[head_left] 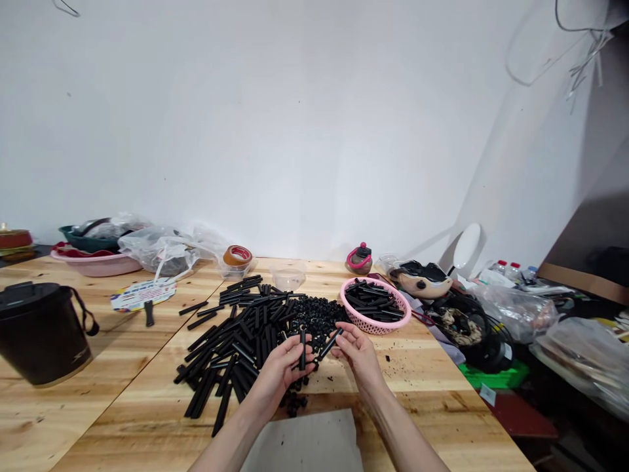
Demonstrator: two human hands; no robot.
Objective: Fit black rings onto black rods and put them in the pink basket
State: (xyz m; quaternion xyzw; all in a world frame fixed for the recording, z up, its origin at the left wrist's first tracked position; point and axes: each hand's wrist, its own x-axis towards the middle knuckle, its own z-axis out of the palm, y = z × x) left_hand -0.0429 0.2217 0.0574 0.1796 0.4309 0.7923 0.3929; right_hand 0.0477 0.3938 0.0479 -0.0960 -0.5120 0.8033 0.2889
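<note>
A short black tube (302, 354) stands nearly upright in my left hand (281, 368), gripped between thumb and fingers. Angled between the fingertips of my right hand (360, 357) is another black tube (330, 344). The two tubes are close together but appear apart. Under and beyond my hands lies a heap of small black pieces (319, 311), too small to name. Many loose black tubes (246, 328) are piled to the left of it. Beyond my right hand, a pink perforated basket (376, 326) holds more black tubes.
A grey sheet (307, 442) lies at the near table edge. On the left are a large black cup (42, 334), a hand fan (142, 295) and a pink basin (98, 263). Orange tape (238, 255) and a clear bowl (287, 280) stand behind; clutter and plastic bags (515, 308) crowd the right.
</note>
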